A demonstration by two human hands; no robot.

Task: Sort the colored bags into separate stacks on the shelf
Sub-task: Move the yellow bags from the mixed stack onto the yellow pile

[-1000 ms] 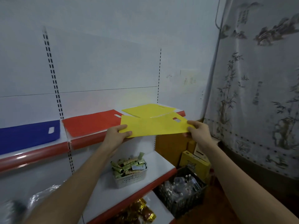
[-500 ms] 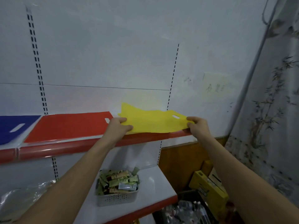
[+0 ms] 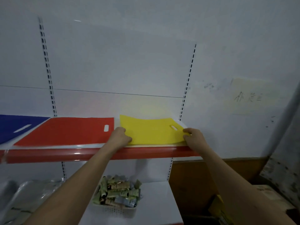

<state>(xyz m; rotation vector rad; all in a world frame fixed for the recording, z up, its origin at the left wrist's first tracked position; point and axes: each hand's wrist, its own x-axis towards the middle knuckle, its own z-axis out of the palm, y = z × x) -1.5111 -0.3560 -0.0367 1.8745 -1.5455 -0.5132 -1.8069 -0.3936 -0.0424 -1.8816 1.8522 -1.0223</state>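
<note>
A flat yellow plastic bag with a punched handle slot (image 3: 151,131) lies on the right end of the white shelf with a glossy red front lip (image 3: 90,154), and both hands are on it. The left hand (image 3: 120,138) pinches its near-left corner, thumb on top and fingers curled under the edge. The right hand (image 3: 192,137) grips the near-right corner beside the handle slot, fingers curled over the sheet. The hands sit well apart, one at each corner, which keeps the limp sheet stretched and lets its edges be squared up. A pale edge shows just under the bag's front, so it probably rests on other yellow bags, though the count cannot be told.

Just left of it, with a narrow strip of white shelf between, lies a flat red plastic bag with a handle slot (image 3: 68,130). Further left a flat dark blue plastic bag (image 3: 14,127) runs out of view. The gaps seemingly keep each colour a separate stack. The handle slots of the red and yellow bags both face right, which suggests a deliberate common orientation.

On the lower shelf sits a white perforated basket of small packets (image 3: 116,194), untouched.
</note>
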